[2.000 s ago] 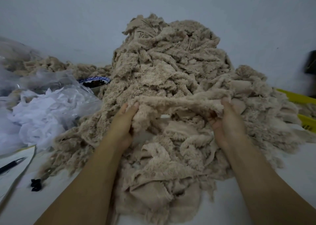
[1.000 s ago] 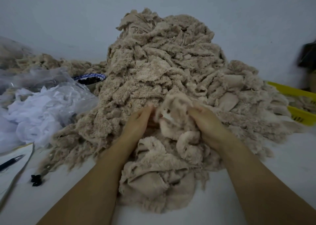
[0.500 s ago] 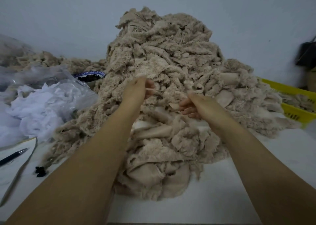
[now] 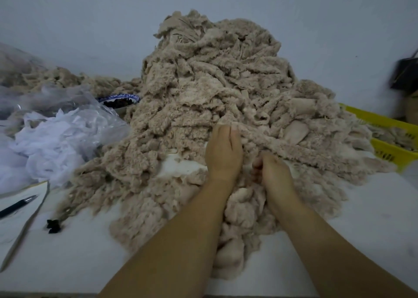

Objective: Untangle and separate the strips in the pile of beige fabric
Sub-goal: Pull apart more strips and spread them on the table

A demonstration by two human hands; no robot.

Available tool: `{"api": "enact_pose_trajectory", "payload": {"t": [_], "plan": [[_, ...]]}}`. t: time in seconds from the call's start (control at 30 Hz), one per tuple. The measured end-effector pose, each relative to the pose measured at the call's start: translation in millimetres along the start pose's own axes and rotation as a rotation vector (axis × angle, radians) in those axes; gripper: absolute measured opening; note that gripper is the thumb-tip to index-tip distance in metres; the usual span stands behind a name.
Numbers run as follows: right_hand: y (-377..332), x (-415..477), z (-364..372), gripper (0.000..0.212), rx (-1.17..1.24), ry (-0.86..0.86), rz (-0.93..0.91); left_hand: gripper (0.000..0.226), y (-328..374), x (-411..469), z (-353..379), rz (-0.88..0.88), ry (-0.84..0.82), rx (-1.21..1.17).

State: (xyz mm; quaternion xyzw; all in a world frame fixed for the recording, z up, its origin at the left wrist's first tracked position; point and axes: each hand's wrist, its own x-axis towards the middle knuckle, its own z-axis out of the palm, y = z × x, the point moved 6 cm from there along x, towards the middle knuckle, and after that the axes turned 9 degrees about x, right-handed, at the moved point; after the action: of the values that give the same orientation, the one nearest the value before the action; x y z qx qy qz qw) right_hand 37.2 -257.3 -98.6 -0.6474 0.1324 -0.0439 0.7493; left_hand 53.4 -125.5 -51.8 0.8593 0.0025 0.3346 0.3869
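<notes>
At pile (image 4: 203, 94) front — left hand (image 4: 224, 155) grips strip (image 4: 282, 146) | right hand (image 4: 272, 171) grips pile

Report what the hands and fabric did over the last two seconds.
The hands, first stretching a strip wide apart, let it slacken and came together. Now the left hand digs into the beige fabric pile beside the right hand, whose fingers curl in the fabric. The plastic bag, pen and yellow basket stayed put.

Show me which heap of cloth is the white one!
The white heap lies at the left, in a clear plastic bag. The big pile in the middle and the low heap behind the bag are beige.
</notes>
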Motion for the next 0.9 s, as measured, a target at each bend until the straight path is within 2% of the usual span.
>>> {"api": "enact_pose_trajectory", "payload": {"t": [0.1, 0.17, 0.23, 0.4, 0.5, 0.6, 0.7, 0.8, 0.9], "plan": [[-18, 9, 18, 0.028, -0.128, -0.044, -0.082, 0.029, 7, -20, -11, -0.013, -0.046, -0.058], [-27, 8, 34, 0.031, -0.176, -0.161, -0.156, 0.029, 2, -32, -20, -0.107, -0.045, -0.105], [-26, -1, 41, 0.038, -0.214, -0.202, -0.202, 0.029, -6, -40, -28, -0.213, -0.042, -0.164], [-6, -37, 38, 0.047, 0.042, 0.128, -0.238, 0.023, -4, 6, -40, -0.382, 0.005, -0.244], [9, -55, 51, 0.046, 0.191, 0.176, -0.172, 0.028, 23, 51, -31, -0.3, -0.012, -0.299], [9, -44, 45, 0.037, 0.293, 0.217, -0.041, 0.032, 34, 63, -14, -0.215, -0.036, -0.217], [-13, -13, 35, 0.029, 0.136, 0.152, -0.141, 0.028, 2, 37, -3, -0.213, -0.019, -0.102], [-20, 10, 50, 0.023, -0.133, -0.035, -0.256, 0.025, -38, 12, -14, -0.303, 0.096, -0.072], [-14, 13, 87, 0.013, -0.496, -0.244, -0.45, 0.021, -54, 13, -37, -0.321, 0.2, -0.081]]}}
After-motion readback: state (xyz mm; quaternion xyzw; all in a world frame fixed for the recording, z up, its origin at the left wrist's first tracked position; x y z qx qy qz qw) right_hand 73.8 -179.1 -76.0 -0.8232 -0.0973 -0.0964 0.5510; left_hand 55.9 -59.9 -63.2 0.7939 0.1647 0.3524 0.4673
